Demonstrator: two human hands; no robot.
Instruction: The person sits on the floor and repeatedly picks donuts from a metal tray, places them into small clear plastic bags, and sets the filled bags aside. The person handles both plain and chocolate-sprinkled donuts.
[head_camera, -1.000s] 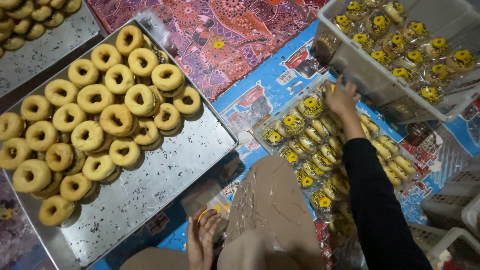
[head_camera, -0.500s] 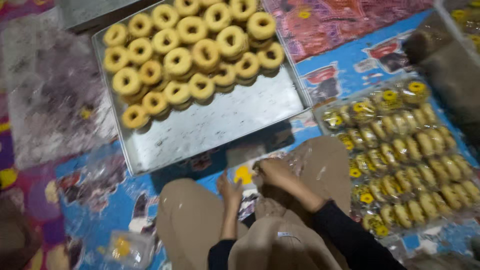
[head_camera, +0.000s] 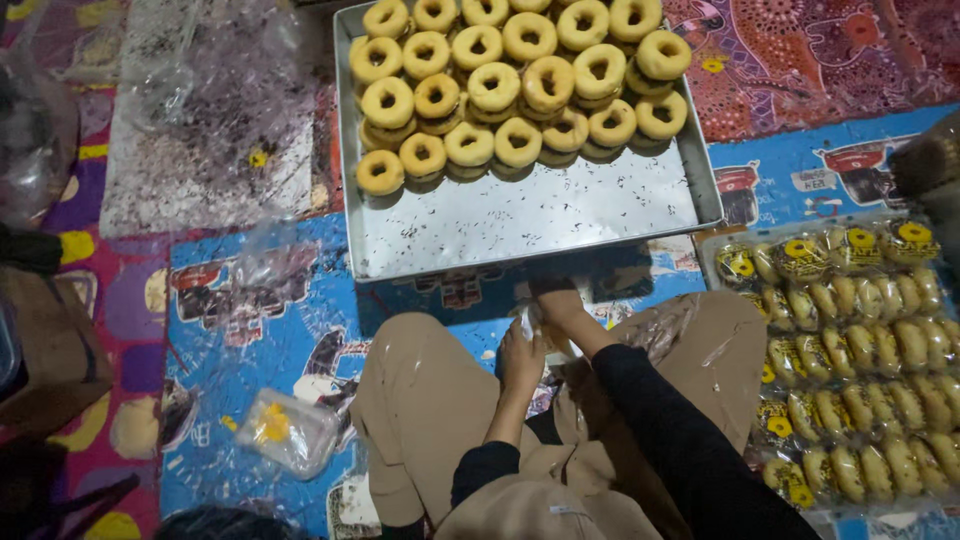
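Both hands meet low between the knees, just below the tray (head_camera: 520, 215) of stacked donuts (head_camera: 520, 75), left hand (head_camera: 520, 360) and right hand (head_camera: 562, 305) with fingers curled onto a thin, crinkly clear plastic bag (head_camera: 532, 325), shiny and nearly see-through, though the exact pinch is hard to tell.

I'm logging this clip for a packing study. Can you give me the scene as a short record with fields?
Left hand: on a clear plastic wrapper in front of the knees
Right hand: pinching the same wrapper, just below the tray's edge
Tray: shiny rectangular metal tray, near half bare
On tray: golden ring-shaped pastries, stacked at the far end
Right side: clear bags of pastries with yellow labels
Floor: blue printed mat
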